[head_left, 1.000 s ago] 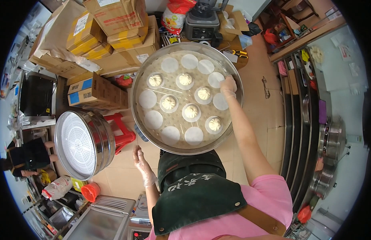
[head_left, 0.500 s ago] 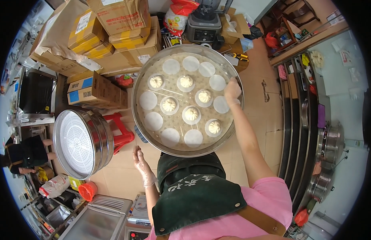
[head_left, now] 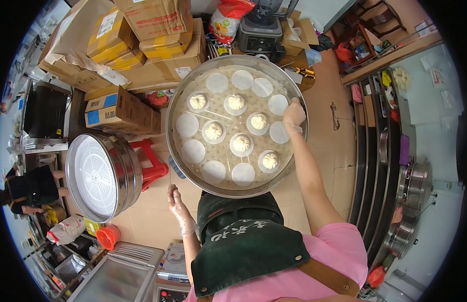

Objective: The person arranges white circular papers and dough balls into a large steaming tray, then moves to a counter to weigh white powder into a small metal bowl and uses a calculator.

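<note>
A wide round metal steamer tray (head_left: 233,193) is tilted toward me in front of my apron. Several pleated white buns (head_left: 241,143) stand on round paper discs inside it, and other white paper discs (head_left: 213,171) lie bare toward the edge. My right hand (head_left: 295,117), in a clear glove, is closed over the tray's right rim. Its fingers partly hide what is under them. My left hand (head_left: 181,210), also in a clear glove, is held below the tray's lower left edge, apart from it. Its fingers are stretched out and it holds nothing.
A stack of perforated steamer trays (head_left: 94,176) stands at the left by a red stool (head_left: 152,163). Cardboard boxes (head_left: 120,113) fill the back left. A blender (head_left: 261,35) is at the back. Dark shelving (head_left: 367,151) runs along the right, and a person (head_left: 34,191) is at the far left.
The view has shifted slightly. The paper disc beside my right hand appears a little further right in the tray. Both hands keep nearly the same places, the right still on the rim.
</note>
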`<state>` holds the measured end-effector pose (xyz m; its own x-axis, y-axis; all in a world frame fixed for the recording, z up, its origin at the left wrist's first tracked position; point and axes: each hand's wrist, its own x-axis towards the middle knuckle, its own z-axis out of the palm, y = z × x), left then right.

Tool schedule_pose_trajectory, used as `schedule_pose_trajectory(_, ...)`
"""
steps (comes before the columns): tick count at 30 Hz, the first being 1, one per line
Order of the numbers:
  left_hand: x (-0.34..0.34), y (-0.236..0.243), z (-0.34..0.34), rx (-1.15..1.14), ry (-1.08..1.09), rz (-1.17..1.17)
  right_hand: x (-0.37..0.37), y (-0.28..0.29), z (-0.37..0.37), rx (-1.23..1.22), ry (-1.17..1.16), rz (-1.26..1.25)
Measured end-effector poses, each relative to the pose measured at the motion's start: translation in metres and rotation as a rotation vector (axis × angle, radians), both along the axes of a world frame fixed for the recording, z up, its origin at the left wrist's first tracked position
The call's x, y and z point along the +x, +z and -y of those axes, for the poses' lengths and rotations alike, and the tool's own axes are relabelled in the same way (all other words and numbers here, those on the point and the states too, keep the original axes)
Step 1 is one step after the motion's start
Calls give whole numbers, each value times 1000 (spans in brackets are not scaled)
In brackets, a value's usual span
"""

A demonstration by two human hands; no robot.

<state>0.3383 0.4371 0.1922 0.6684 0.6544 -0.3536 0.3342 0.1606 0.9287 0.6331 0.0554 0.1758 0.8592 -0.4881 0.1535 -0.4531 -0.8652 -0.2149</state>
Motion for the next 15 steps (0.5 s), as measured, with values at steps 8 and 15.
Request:
schedule_pose_trajectory(8,4,-4,1,8,-14,8,-7,-4,-9,-238,390,112)
schedule_pose_trajectory(15,6,2,2,-24,16,17,-3,-15,-6,-95,536,81)
